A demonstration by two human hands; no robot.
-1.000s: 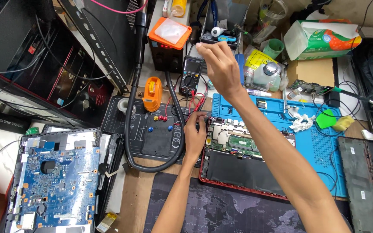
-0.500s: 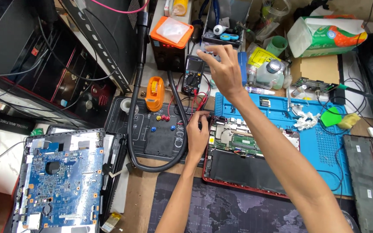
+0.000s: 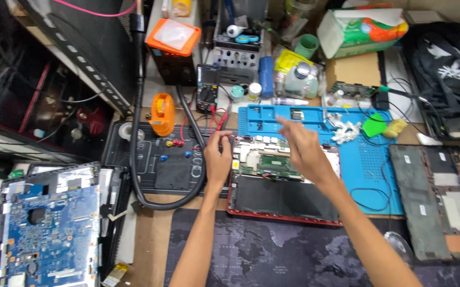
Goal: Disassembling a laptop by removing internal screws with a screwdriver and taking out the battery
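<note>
An opened laptop with a red rim [image 3: 272, 215] lies in the middle, its green board [image 3: 270, 166] and black battery bared. My left hand [image 3: 218, 159] rests on its upper left corner, next to the red test leads [image 3: 218, 119] of a multimeter [image 3: 207, 87]; I cannot tell whether it pinches anything. Above the board hovers my right hand [image 3: 301, 149], blurred, fingers apart and nothing in it, its index finger pointing toward the blue work mat [image 3: 370, 170].
A black parts mat [image 3: 171, 172] with coloured screws and a looping black hose [image 3: 139, 159] lie to the left, beside an orange tool [image 3: 162, 114]. A blue motherboard [image 3: 49, 234] sits at the lower left, a grey laptop cover [image 3: 437, 202] at the right, cluttered bottles and tools at the back.
My right hand has drawn back from the multimeter and shelf at the far side to above the laptop's board. The left hand has stayed at the laptop's corner.
</note>
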